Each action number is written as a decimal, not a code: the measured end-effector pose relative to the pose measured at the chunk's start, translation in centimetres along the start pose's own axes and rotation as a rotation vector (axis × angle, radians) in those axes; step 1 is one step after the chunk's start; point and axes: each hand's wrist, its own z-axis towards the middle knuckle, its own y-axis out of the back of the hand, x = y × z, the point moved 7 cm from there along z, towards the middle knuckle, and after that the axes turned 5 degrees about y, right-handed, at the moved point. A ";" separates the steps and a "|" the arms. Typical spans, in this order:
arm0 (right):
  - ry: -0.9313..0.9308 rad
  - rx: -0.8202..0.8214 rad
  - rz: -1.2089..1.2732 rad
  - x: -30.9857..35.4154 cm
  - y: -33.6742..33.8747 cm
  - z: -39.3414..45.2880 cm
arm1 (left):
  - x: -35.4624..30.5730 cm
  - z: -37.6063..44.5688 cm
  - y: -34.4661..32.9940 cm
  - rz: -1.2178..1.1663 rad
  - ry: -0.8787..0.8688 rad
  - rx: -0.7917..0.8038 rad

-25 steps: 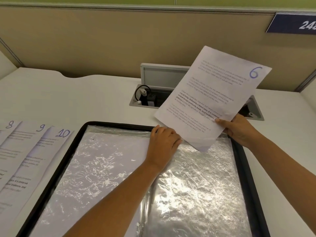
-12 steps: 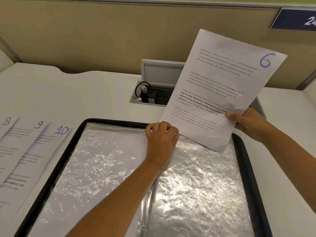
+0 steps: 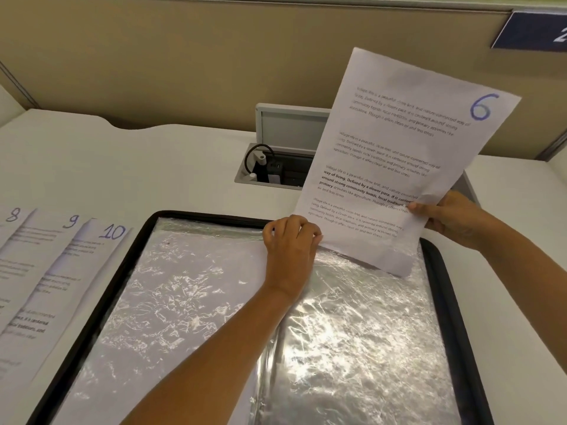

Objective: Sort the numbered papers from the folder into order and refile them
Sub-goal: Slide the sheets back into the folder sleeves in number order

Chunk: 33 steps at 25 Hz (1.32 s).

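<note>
Surface: a white desk point(image 3: 153, 167) backed by a tan partition point(image 3: 214, 56); a cable box point(image 3: 276, 167) with its lid raised is let into the desk at the far centre.
Folder: a black-edged folder point(image 3: 101, 289) lies open and flat on the near desk, its crinkled clear plastic sleeves point(image 3: 352, 348) facing up and catching glare.
Sheet 6: a printed page marked "6" point(image 3: 399, 154) in blue ink at its top right corner — held up, tilted to the right, above the far right part of the folder. Its lower corner overlaps the top of the right-hand sleeve; whether it has entered the sleeve cannot be told.
Right hand: the right hand point(image 3: 451, 219) pinches the sheet's right edge low down, thumb on the printed face, fingers behind.
Left hand: the left hand point(image 3: 291, 246) rests at the far edge of the folder near its middle, fingers curled at the top of a sleeve, just beside the sheet's lower left edge — what exactly they grip is hidden.
Other sheets: pages marked "8" point(image 3: 12, 240), "9" point(image 3: 46, 256) and "10" point(image 3: 92, 271) lie fanned and overlapping on the desk left of the folder.
Sign: a dark blue plate point(image 3: 530, 32) with a partly cut-off white digit sits on the partition, far right.
</note>
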 end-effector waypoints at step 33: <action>-0.126 0.132 -0.299 0.1 -2.0 0.1 | 6.7 0.2 -0.3 -0.711 0.804 0.249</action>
